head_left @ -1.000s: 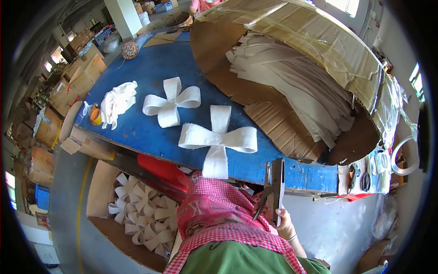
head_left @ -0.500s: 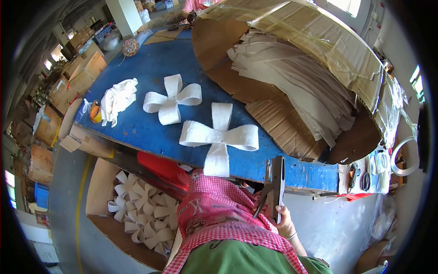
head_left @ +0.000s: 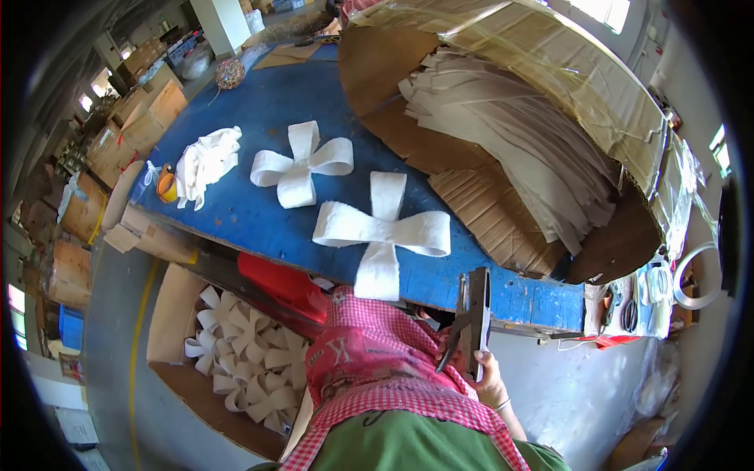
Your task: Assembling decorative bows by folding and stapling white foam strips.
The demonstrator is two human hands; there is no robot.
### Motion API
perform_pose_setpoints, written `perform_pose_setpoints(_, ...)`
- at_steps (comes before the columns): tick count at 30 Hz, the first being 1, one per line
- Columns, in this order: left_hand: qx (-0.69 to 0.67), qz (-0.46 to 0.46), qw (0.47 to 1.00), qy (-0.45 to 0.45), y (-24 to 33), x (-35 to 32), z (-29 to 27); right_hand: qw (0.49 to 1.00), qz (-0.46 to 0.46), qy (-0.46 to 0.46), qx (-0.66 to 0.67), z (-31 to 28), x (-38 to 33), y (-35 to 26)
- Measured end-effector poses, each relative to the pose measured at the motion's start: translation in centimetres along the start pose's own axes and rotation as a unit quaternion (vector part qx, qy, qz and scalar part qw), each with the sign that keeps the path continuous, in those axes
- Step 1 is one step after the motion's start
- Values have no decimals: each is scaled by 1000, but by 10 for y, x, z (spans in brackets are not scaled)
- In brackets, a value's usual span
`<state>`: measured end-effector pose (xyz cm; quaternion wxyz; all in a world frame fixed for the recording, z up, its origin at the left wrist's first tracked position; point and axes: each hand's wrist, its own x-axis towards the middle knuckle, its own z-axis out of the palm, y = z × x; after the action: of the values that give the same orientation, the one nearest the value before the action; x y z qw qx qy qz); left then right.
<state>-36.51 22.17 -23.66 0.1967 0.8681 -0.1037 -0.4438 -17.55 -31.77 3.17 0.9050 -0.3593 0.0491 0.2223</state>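
My right hand is closed round a long dark metal stapler, held upright beside my apron at the table's front edge. My left hand does not show. Just ahead lies a white fabric bow with four loops, one loop hanging over the near edge of the blue table. A smaller white four-loop bow rests behind it to the left. Neither bow is touched by a hand.
A big cardboard box lies on its side on the table, holding a stack of white strips. White gloves and a roll of tape are at the left. Below stands a carton of finished bows.
The view has shifted slightly, so the table's things appear a little to the right. My right hand still grips the stapler. The person at the far side shows less.
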Motion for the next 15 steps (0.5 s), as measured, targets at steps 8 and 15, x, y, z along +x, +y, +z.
perform_pose_setpoints(8, 41, 31, 997, -56, -2, 24, -6, 1000, -1, 8, 1, 1, 5, 1)
perform_pose_setpoints(15, 91, 69, 988, -109, -5, 48, -19, 998, -32, 25, -37, 2, 6, -5)
